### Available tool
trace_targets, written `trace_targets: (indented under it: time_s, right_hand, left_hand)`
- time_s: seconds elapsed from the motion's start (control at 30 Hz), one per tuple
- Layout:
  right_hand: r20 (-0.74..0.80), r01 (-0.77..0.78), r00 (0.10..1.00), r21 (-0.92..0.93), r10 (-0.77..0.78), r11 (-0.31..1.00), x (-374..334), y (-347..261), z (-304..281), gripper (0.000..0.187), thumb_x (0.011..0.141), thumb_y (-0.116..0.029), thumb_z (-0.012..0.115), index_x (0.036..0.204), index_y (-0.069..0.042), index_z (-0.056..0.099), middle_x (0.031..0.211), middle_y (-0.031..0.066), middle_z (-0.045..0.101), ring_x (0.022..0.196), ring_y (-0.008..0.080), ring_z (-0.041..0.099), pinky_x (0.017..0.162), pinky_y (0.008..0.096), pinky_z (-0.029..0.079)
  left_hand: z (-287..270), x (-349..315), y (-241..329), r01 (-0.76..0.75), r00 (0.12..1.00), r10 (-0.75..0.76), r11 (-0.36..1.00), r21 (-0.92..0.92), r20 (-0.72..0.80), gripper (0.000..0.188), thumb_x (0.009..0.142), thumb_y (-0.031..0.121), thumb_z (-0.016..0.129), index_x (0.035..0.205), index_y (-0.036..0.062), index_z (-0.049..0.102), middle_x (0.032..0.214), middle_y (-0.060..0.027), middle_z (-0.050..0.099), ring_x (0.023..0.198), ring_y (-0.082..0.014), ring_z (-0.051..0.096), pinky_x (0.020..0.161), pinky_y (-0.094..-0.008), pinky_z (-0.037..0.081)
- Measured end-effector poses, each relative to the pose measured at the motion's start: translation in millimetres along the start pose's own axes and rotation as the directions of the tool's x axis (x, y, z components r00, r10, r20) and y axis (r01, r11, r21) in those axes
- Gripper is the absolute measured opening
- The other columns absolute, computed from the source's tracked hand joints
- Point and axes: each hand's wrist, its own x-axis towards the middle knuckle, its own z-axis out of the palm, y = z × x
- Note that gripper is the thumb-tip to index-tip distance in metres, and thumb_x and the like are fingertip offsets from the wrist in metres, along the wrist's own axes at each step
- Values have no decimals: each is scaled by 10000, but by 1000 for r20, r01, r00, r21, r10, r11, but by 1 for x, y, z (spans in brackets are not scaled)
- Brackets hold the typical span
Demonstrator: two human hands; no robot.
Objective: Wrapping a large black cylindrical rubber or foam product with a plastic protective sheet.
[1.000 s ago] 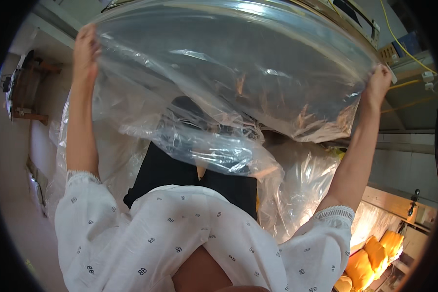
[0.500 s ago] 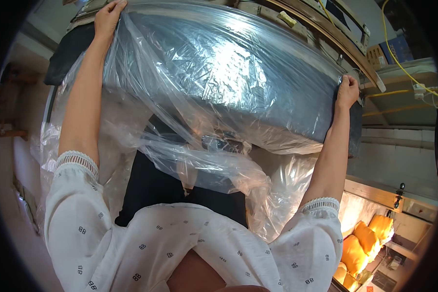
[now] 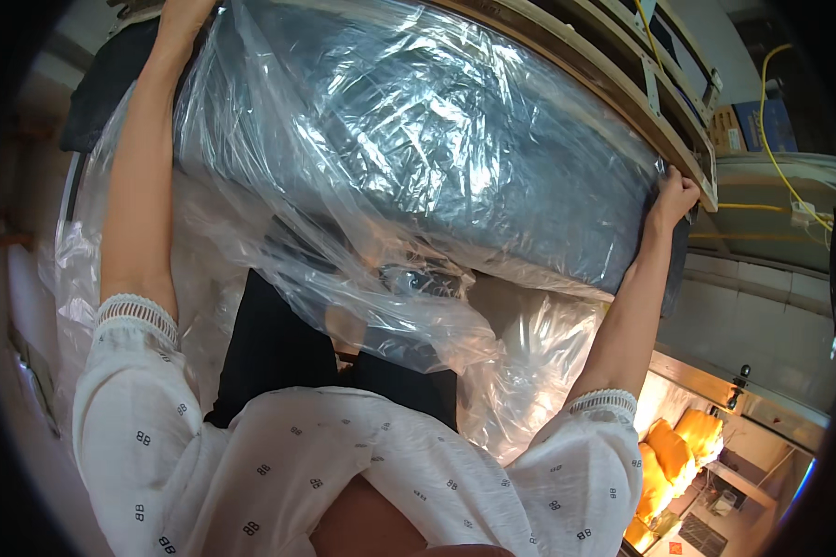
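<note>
A crinkled clear plastic sheet (image 3: 418, 121) lies stretched over a dark, padded-looking block (image 3: 567, 232) across the top of the view. My left hand (image 3: 186, 20) grips the sheet at the far left corner, its fingertips partly cut off by the top edge. At the right end my right hand (image 3: 678, 197) is closed on the sheet's edge, close beside the end of a wooden slatted frame (image 3: 641, 111). Loose folds of the plastic hang down over my lap and past both forearms.
A yellow cable (image 3: 764, 111) hangs at the right, in front of a blue box (image 3: 766, 123) and a brown carton (image 3: 726, 128). Orange-yellow bundles (image 3: 664, 455) lie under bright light at the lower right. Dark fabric (image 3: 107, 88) shows at the block's left end.
The view has shifted slightly. My left hand is higher and further left, my right hand a little lower and further right. The plastic looks tauter, and the wooden frame now sits closer along its far edge.
</note>
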Motion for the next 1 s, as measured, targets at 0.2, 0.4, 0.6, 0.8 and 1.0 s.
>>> trace_targets:
  time_s: [0.2, 0.4, 0.6, 0.8, 1.0]
  right_hand:
    - [-72, -48, 996, 122, 57, 991, -5, -17, -8, 340, 850, -248, 574, 742, 68, 509, 793, 136, 530, 738, 225, 486, 740, 343, 403]
    - [309, 10, 950, -129, 31, 992, -26, -26, -19, 483, 858, -382, 552, 917, 92, 615, 913, 170, 619, 846, 215, 571, 787, 344, 421]
    - [330, -36, 944, 131, -10, 991, -51, -23, -71, 272, 850, -259, 640, 958, -10, 642, 905, 20, 611, 836, 116, 529, 796, 237, 410]
    - [272, 662, 749, -356, -605, 660, -27, 4, -173, 304, 865, -215, 606, 1016, 48, 584, 909, 154, 590, 832, 228, 547, 750, 325, 445]
    - [456, 597, 470, 467, -756, 652, -180, -234, -78, 268, 866, -15, 511, 1131, -8, 548, 1100, 138, 542, 975, 238, 521, 832, 315, 420]
  left_hand:
    - [-9, -10, 6, -115, 987, 133, 977, 178, -94, 264, 834, 266, 580, 747, 17, 567, 723, -50, 584, 706, -145, 535, 638, -287, 421]
    - [-31, -5, -31, -336, 941, 337, 942, 12, -29, 345, 917, 367, 489, 1003, 57, 616, 938, -94, 636, 868, -220, 601, 805, -269, 427]
    - [-71, -69, 26, -164, 912, 164, 986, -34, 376, 215, 855, 215, 553, 965, 32, 537, 811, -33, 503, 769, -131, 478, 705, -278, 410]
    - [-34, -87, 12, -509, 815, 455, 858, 67, 359, 273, 800, 294, 606, 974, 91, 656, 874, -39, 643, 839, -225, 609, 747, -336, 463]
    - [98, -107, 94, -749, 625, 752, 654, -111, 212, 327, 734, 132, 602, 1051, 202, 566, 1033, -23, 560, 748, -282, 616, 607, -406, 508]
